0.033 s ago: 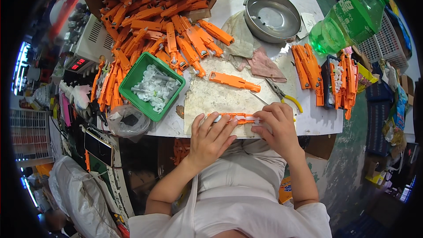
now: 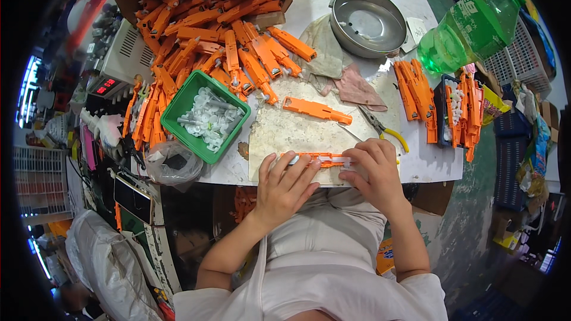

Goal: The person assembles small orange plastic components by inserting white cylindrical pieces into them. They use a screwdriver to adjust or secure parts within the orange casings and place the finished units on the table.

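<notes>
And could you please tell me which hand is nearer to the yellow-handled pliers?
Right. The right hand is just below the pliers; the left hand is farther off to their lower left, over the left end of an orange part.

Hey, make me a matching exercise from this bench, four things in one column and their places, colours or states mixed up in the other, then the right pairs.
Things
1. Green bin
2. Orange piece with a white strip
3. Pliers
4. Metal pan

Places, colours, states
A. Yellow-handled
B. Silvery and round
C. Between the left hand and the right hand
D. Holding many whitish parts

Right pairs: 1-D, 2-C, 3-A, 4-B
</notes>
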A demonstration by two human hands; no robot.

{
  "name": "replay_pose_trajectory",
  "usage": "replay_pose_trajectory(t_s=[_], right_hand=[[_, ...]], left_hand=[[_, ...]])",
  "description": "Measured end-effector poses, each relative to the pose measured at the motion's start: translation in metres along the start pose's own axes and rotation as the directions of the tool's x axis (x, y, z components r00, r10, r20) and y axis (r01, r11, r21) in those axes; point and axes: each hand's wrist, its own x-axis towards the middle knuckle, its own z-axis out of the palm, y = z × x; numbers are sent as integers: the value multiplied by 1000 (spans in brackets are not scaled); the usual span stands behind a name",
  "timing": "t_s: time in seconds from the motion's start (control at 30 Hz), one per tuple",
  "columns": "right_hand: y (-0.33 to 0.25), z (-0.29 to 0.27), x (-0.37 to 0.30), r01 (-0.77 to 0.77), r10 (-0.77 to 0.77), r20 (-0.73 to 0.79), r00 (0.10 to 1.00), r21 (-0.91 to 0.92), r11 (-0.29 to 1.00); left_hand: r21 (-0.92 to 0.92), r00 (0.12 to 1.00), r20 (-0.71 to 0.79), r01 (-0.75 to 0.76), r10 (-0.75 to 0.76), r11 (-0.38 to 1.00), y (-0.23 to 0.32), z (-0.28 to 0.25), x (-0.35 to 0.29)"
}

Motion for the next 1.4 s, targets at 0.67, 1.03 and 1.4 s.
replay_pose_trajectory(t_s=[0.67,1.03,1.4], right_hand=[[2,8,71,86,-86,3,996,46,995],[-20,-4,22,129,-140,137,981,85,988],[-20,5,29,175,-174,181,968,13,984]], left_hand=[[-41,997,-74,-33,30,999,-2,0,2],[-248,980,-123,124,-158,961,-25,-30,3],[-277,994,-19,96,-105,956,-36,-35,23]])
